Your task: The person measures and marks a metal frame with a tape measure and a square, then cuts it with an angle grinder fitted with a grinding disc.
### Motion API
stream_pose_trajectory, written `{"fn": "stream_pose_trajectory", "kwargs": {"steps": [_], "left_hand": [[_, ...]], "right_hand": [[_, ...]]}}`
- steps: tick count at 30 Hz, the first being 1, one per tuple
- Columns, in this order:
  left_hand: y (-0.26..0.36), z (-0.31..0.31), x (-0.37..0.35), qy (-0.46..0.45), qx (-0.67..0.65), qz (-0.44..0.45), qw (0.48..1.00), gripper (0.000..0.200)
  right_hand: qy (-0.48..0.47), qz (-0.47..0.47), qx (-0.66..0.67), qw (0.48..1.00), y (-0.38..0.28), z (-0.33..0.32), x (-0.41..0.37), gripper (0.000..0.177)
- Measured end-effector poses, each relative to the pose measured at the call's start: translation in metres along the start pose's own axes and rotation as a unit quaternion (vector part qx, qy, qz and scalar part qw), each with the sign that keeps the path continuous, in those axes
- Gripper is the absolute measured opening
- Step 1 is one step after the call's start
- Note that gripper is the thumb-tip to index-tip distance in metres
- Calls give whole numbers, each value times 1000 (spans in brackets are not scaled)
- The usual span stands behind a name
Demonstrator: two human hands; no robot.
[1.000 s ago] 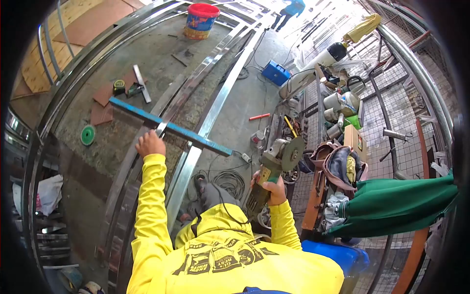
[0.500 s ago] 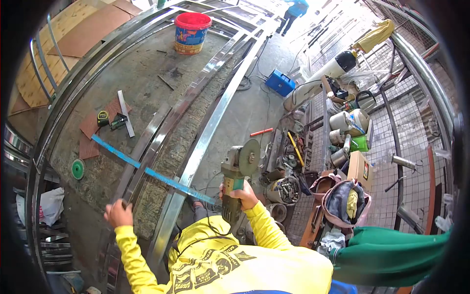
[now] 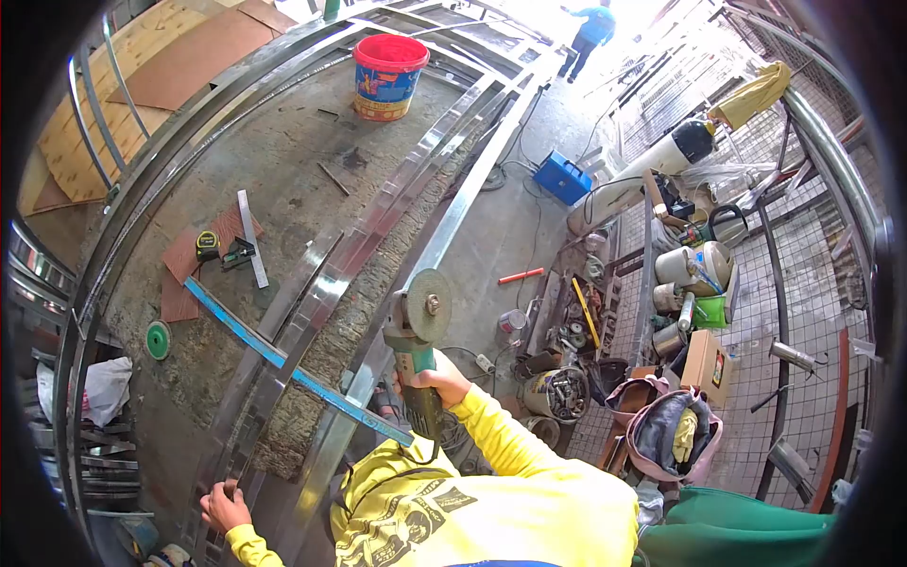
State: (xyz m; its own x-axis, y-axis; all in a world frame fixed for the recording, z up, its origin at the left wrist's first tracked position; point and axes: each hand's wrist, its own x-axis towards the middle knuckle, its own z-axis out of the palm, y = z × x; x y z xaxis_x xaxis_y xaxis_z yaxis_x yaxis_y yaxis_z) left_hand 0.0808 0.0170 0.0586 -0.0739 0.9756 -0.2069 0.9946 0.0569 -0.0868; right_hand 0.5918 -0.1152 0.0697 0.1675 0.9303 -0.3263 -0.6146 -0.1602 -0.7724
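Note:
My right hand [image 3: 441,378] is wrapped round the body of an angle grinder [image 3: 412,326], whose round disc [image 3: 428,304] faces up. Left of the disc lie long shiny metal bars [image 3: 326,288]. A blue strip [image 3: 236,326] crosses under and over the bars towards my yellow shirt. At the lower left, my left hand [image 3: 225,506] is closed near the lower ends of the bars; what its fingers hold, if anything, is too small to tell. A tape measure [image 3: 207,246] and a square [image 3: 253,238] rest on a brown board at the left.
A red-rimmed bucket [image 3: 385,87] stands at the top. A green disc [image 3: 158,340] lies at the left. To the right are a blue box [image 3: 563,178], a gas cylinder [image 3: 661,151], a bucket of metal parts [image 3: 557,392] and a cloth bag [image 3: 673,435]. A person [image 3: 592,33] stands far off.
The grinder and my right hand have moved left and slightly up, nearer the bars. My left hand has moved down along the bars. The view has shifted a little.

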Motion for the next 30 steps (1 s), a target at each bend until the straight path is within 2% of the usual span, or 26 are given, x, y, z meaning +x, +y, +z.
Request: {"fn": "stream_pose_trajectory", "kwargs": {"steps": [3,7,11,21,27,30], "left_hand": [[22,-13,-3,-19,-41,16,999,33],[54,-9,-1,-2,-81,59,995,39],[81,-9,8,-29,-102,98,989,49],[114,-9,26,-39,-120,172,977,51],[127,-7,34,-54,-143,196,969,54],[131,3,40,-16,-152,228,961,54]], "right_hand": [[-7,1,6,1000,-1,6,3,51],[-26,-2,-3,1000,1,6,1,52],[-21,-5,-9,1000,10,-7,-6,52],[21,7,46,999,9,-22,-33,62],[53,9,25,998,-1,-19,-43,58],[54,10,15,998,2,-25,-43,58]]}}
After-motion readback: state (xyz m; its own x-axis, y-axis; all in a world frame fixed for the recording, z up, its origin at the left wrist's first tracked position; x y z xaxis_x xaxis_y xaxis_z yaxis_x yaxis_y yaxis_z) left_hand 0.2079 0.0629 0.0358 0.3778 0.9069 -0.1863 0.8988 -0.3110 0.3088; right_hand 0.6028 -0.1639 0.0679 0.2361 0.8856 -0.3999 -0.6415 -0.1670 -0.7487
